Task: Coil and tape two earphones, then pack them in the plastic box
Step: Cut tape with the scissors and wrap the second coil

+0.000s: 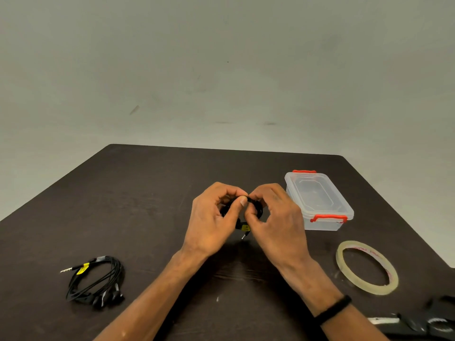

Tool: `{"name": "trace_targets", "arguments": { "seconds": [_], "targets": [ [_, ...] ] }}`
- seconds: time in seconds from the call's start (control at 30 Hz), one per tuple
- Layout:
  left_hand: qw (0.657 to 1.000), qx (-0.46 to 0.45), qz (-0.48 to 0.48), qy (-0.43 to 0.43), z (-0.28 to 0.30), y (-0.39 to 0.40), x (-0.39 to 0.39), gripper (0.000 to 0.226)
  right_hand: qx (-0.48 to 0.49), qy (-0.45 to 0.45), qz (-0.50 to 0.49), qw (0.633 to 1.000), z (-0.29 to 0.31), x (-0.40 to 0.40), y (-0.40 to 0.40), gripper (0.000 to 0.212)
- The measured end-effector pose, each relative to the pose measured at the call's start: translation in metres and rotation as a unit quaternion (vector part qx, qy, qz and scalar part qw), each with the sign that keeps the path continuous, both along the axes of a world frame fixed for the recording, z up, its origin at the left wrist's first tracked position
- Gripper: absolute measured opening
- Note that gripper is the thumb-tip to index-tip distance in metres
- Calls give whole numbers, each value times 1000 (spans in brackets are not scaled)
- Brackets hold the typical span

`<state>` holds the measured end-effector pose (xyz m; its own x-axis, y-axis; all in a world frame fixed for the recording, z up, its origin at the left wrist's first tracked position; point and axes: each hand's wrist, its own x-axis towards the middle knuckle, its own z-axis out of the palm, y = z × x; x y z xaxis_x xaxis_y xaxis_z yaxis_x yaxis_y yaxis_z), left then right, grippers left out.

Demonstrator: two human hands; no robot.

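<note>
Earphone [242, 212], black and coiled, sits between both hands above mid-bench [152, 193], plug hanging below; left hand [211, 217] pinches the coil with curled fingers, grip clamped on it; right hand [275, 215] likewise curled round it, a black band on its wrist; second earphone [96, 279], coiled, lies near-left; one closed box [318, 200] just right; one tape roll [366, 268] nearer.
</note>
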<state>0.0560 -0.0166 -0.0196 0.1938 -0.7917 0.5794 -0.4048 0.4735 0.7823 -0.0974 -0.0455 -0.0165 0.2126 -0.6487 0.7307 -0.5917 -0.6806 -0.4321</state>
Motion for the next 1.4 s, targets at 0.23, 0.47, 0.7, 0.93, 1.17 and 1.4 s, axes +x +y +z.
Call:
{"name": "trace_targets", "arguments": {
  "seconds": [0.23,0.47,0.7,0.93,1.17,1.4],
  "targets": [
    [995,54,-37,69,1,0,-6,6,-11,12,-38,999,0,-4,-1,21],
    [994,52,-50,84,6,2,-8,7,45,-86,-8,995,6,0,8,35],
    [994,55,-27,88,8,4,-5,6,148,-182,65,970,17,-5,10,33],
    [996,54,-13,76,8,4,-3,7,165,-231,110,953,18,-4,6,32],
    [996,49,0,77,7,3,-2,5,178,-246,150,941,20,-6,5,35],
    [996,51,28,62,5,0,1,4,153,-191,169,955,21,-6,8,39]
  ]
}}
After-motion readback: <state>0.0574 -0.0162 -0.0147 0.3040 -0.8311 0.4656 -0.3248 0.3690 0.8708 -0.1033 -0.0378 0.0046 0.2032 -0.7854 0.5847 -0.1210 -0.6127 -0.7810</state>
